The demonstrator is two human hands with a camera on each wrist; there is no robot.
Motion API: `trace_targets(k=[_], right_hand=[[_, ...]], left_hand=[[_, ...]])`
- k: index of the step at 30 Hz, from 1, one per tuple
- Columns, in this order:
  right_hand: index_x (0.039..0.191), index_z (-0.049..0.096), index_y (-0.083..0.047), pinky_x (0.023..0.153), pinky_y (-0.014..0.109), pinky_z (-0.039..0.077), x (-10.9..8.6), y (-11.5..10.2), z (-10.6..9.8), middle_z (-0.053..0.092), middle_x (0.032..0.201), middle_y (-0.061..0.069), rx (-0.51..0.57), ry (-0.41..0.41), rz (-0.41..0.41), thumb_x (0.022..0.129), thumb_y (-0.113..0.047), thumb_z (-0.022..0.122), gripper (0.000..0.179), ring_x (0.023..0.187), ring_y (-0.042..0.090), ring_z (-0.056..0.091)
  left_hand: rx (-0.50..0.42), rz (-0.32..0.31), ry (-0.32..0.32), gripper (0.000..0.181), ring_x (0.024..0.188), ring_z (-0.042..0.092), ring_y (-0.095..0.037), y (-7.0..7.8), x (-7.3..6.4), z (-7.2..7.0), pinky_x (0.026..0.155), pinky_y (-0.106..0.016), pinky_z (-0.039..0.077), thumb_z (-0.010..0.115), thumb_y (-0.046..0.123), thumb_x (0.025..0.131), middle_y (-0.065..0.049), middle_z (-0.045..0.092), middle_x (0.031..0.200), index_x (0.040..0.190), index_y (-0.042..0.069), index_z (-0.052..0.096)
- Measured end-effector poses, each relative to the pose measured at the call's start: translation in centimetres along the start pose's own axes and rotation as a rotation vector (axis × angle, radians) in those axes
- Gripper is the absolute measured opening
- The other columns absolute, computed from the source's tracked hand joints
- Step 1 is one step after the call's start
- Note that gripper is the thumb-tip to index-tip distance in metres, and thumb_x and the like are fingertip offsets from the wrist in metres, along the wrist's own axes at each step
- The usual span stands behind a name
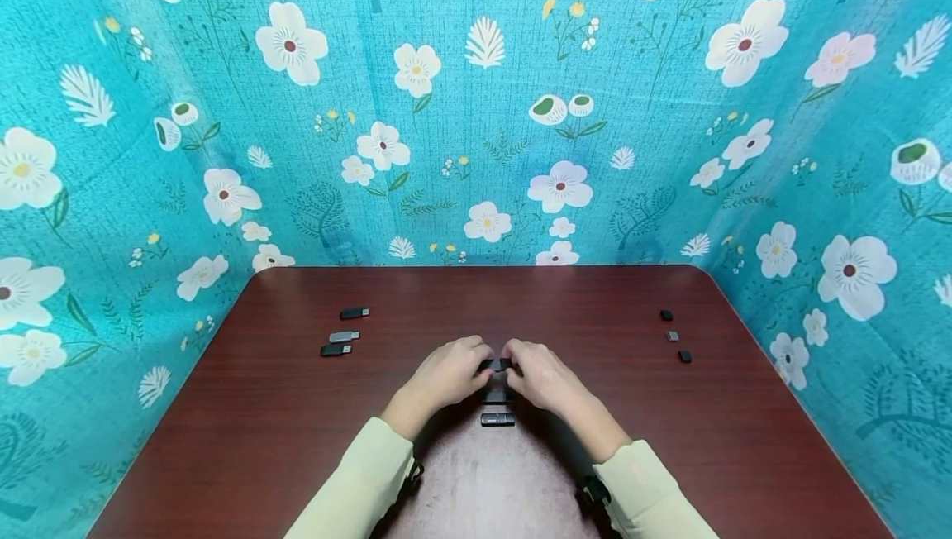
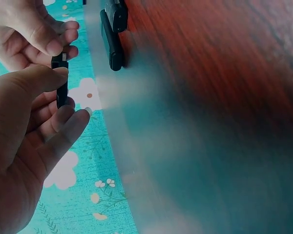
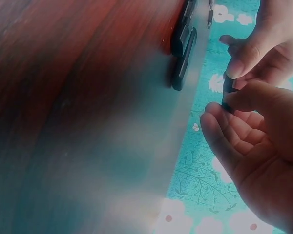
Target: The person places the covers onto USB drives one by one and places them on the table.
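Note:
Over the middle of the table my left hand pinches a black USB stick between thumb and fingers. A bit of its metal connector shows between the two hands. My right hand meets it from the other side and pinches a small black cap at the stick's end; fingers hide much of it. Whether cap and stick still touch is hard to tell. Just below the hands lie two more dark USB sticks, the nearer one and one partly shaded by the hands.
On the left of the brown table lie three uncapped USB sticks, black, grey and black. Three small caps, black, grey and black, lie at the right. A flowered turquoise cloth surrounds the table.

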State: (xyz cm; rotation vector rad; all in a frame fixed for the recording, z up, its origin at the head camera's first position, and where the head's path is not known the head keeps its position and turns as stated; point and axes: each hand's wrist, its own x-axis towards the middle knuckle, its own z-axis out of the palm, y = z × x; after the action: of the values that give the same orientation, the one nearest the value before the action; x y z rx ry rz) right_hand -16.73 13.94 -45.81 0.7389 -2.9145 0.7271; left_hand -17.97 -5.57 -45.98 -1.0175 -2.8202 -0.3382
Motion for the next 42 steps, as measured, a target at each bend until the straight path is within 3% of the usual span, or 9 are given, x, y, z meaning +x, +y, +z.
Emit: trace_targets(k=[7,23,42], right_hand=[[0.11,0.068,-0.004,0.069,0.031,0.052,0.02,0.03,-0.06,0.069,0.1,0.005,0.005,0.009,-0.02,0.092,-0.005,0.07,0.019,0.082,0.012,0.06],[0.107,0.068,-0.004,0.067,0.03,0.048,-0.09,0.55,-0.44,0.065,0.093,0.002,-0.007,0.0,0.058,0.09,-0.006,0.07,0.017,0.077,0.012,0.053],[0.104,0.068,-0.004,0.067,0.029,0.049,-0.43,0.7,-0.43,0.066,0.091,0.004,-0.008,0.033,-0.015,0.087,-0.002,0.069,0.017,0.077,0.012,0.055]], left_hand=[[0.002,0.014,0.017,0.018,0.082,0.065,-0.012,-0.02,0.03,-0.04,0.067,-0.025,0.055,0.071,0.024,0.096,0.002,0.065,0.098,0.108,0.011,0.073],[-0.007,0.009,0.038,0.018,0.08,0.062,-0.009,-0.6,0.03,0.18,0.069,-0.024,0.054,0.071,0.024,0.096,0.002,0.065,0.097,0.108,0.011,0.073],[-0.036,-0.002,0.016,0.018,0.081,0.061,-0.008,-0.25,0.04,0.07,0.069,-0.023,0.054,0.071,0.025,0.096,0.002,0.066,0.098,0.109,0.013,0.074]])
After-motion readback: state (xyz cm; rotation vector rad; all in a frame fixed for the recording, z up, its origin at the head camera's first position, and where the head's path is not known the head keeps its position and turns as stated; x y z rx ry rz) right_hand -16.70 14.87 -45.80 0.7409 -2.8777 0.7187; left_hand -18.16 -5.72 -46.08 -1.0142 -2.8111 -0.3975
